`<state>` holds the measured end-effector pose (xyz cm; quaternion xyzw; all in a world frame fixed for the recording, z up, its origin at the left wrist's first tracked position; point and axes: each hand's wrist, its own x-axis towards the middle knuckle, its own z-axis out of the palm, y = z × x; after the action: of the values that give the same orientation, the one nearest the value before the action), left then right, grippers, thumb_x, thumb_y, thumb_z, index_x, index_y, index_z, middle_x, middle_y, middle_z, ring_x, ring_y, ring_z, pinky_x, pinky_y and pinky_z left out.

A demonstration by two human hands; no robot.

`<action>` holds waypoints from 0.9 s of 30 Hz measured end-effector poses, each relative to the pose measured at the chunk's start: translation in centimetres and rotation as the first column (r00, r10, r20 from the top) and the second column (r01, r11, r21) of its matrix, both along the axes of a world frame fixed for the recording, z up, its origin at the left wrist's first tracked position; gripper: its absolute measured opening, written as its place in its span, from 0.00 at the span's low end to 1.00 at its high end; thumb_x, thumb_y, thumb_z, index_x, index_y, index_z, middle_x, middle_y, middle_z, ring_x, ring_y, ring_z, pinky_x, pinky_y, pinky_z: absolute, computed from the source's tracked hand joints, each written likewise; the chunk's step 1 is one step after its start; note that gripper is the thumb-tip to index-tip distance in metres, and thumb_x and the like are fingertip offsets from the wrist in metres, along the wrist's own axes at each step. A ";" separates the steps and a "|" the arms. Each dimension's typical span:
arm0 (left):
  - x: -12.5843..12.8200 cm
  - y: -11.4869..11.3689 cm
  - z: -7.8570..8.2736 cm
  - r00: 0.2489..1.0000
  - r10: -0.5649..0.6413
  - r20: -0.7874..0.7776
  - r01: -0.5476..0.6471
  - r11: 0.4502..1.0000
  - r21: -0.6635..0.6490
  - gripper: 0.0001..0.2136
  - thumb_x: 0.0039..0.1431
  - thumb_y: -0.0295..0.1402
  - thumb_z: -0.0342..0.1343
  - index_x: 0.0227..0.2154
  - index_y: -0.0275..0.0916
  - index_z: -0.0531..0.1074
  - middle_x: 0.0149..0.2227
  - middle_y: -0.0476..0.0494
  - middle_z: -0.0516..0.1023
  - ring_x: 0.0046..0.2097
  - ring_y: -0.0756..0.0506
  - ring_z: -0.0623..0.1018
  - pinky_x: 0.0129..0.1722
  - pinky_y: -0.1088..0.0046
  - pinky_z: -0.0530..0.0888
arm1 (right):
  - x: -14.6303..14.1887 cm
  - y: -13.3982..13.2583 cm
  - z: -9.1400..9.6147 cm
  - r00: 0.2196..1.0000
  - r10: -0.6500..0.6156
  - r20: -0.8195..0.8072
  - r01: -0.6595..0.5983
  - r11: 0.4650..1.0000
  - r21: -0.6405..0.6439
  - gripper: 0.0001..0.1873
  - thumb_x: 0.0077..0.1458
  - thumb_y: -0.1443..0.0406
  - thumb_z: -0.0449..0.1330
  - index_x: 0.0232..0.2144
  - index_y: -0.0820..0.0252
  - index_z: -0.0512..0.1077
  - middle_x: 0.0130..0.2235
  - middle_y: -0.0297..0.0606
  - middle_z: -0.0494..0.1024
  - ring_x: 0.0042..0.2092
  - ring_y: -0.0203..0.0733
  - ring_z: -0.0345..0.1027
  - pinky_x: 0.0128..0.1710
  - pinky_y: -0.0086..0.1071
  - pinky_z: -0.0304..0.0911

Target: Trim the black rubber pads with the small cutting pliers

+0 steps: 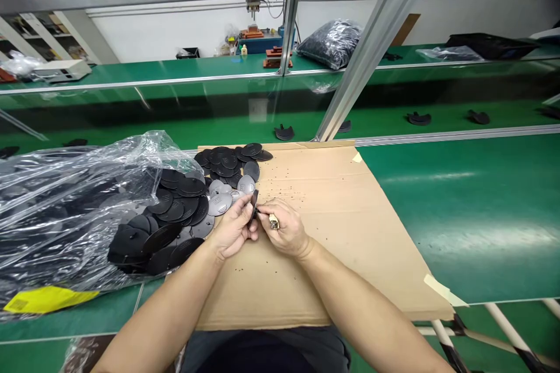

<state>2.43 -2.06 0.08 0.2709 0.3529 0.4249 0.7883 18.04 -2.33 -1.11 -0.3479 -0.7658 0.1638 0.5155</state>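
Observation:
My left hand (237, 225) grips a thin black plastic disc (254, 201), turned nearly edge-on towards me. Closed around a small hand tool is my right hand (285, 227); the tool's pale butt end (273, 222) sticks out of the fist, and its tip meets the disc near the fingers. I cannot make out what kind of tool it is. Both hands are above a brown cardboard sheet (341, 233). Left of them lies a heap of loose black and grey discs (188, 204), some with raised marks. Another pile of discs (225, 160) lies at the sheet's far left corner.
A large clear plastic bag (79, 204) full of dark discs spreads over the left side. A slanted metal post (367, 35) rises behind the cardboard. Curved black parts (419, 119) lie on the green belt beyond. Dark crumbs dot the cardboard.

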 end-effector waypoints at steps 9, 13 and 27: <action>0.1 0.3 -0.2 0.993 0.120 0.018 -0.120 0.993 0.002 0.26 0.43 0.36 0.69 0.45 0.40 0.66 0.31 0.50 0.72 0.26 0.53 0.72 0.22 0.79 0.68 | -0.6 0.0 -0.2 0.988 -0.030 -0.150 0.003 0.984 -0.180 0.08 0.57 0.64 0.58 0.40 0.56 0.71 0.35 0.40 0.75 0.36 0.42 0.70 0.39 0.38 0.68; 0.1 1.7 0.4 0.934 0.355 -0.047 -0.348 0.930 0.122 0.24 0.39 0.30 0.69 0.42 0.38 0.69 0.40 0.44 0.76 0.39 0.48 0.77 0.38 0.70 0.74 | -0.3 0.7 -0.9 0.950 -0.093 -0.297 -0.005 0.950 -0.313 0.12 0.56 0.61 0.59 0.42 0.58 0.70 0.34 0.39 0.73 0.34 0.41 0.69 0.36 0.36 0.68; -4.5 21.8 5.1 -0.177 0.642 -0.746 0.254 0.762 0.596 0.20 0.53 0.29 0.57 0.50 0.35 0.70 0.54 0.32 0.67 0.57 0.37 0.67 0.57 0.62 0.62 | 0.3 2.9 -1.5 0.888 -0.284 -0.362 0.124 0.905 -0.407 0.10 0.54 0.60 0.59 0.37 0.60 0.70 0.30 0.35 0.73 0.31 0.39 0.68 0.35 0.33 0.67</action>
<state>-2.04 19.71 5.15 0.6475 0.7086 0.2790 0.0294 18.31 0.57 -2.57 -0.4767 -0.5525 0.3195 0.6045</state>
